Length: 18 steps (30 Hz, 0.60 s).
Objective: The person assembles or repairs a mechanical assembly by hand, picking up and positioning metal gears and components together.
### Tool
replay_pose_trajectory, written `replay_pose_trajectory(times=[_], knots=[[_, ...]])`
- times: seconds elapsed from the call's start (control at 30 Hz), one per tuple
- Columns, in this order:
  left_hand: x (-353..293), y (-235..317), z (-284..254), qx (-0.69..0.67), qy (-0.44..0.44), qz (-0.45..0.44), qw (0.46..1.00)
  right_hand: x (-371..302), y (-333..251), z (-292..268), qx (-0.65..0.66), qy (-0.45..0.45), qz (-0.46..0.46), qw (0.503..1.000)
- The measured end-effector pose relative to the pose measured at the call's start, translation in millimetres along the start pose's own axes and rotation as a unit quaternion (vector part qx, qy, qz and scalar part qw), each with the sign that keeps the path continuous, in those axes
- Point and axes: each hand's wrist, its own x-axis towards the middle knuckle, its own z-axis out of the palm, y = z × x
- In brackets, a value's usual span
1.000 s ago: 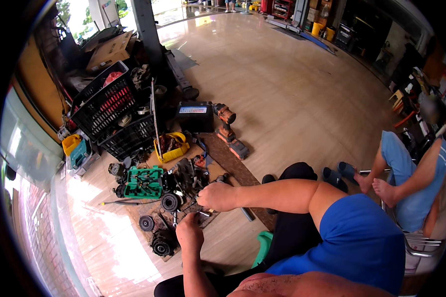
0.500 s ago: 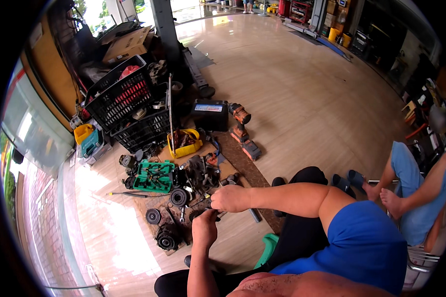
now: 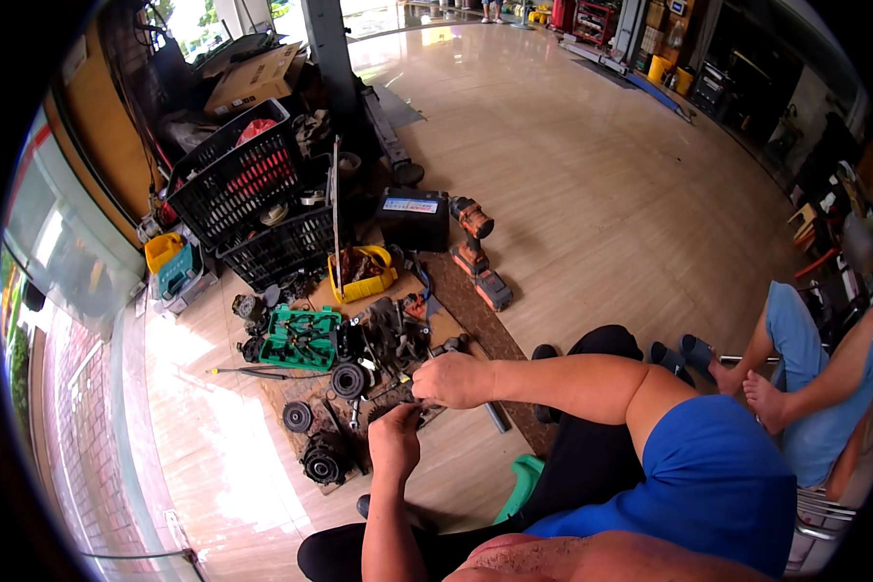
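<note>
My left hand (image 3: 395, 442) is closed, fingertips pinched at its top around something small and dark that I cannot make out. Just above and to the right, my right hand (image 3: 453, 379) is closed too, its fingers curled down close to the left fingertips. What it grips is hidden behind the fingers. Beyond the hands, dismantled machine parts lie on a brown cardboard sheet (image 3: 276, 390). A black pulley (image 3: 347, 380) and a wrench (image 3: 355, 415) are left of my right hand. Lower left sit a smaller round disc (image 3: 298, 417) and a round pulley-fronted unit (image 3: 326, 460).
A green tool case (image 3: 301, 339) lies open beyond the parts. Behind it stand a yellow tray (image 3: 363, 277), black crates (image 3: 235, 175), a battery (image 3: 415, 221) and an orange cordless impact driver (image 3: 471, 250). A green stool (image 3: 525, 482) is below me. A seated person's bare foot (image 3: 764, 400) shows at right.
Both hands stay close together with fingers closed. My left hand has shifted slightly left and up, its fingertips now nearer the right hand. The view has tilted a little.
</note>
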Motion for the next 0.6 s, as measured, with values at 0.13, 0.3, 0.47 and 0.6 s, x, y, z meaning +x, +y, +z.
replay_pose_trajectory(times=[0.13,0.3,0.47,0.6], knots=[[0,2,2,-0.033,-0.009,-0.008,0.999,-1,0,3,0.003,0.003,0.013,1.0],[3,-3,5,-0.052,-0.015,-0.03,0.998,0,3,1,0.012,0.014,0.003,1.0],[5,4,-5,-0.046,0.039,-0.036,0.998,3,5,-4,0.005,0.034,0.007,0.999],[6,-1,2,-0.091,0.071,-0.019,0.993,-2,5,2,-0.026,0.023,0.033,0.999]])
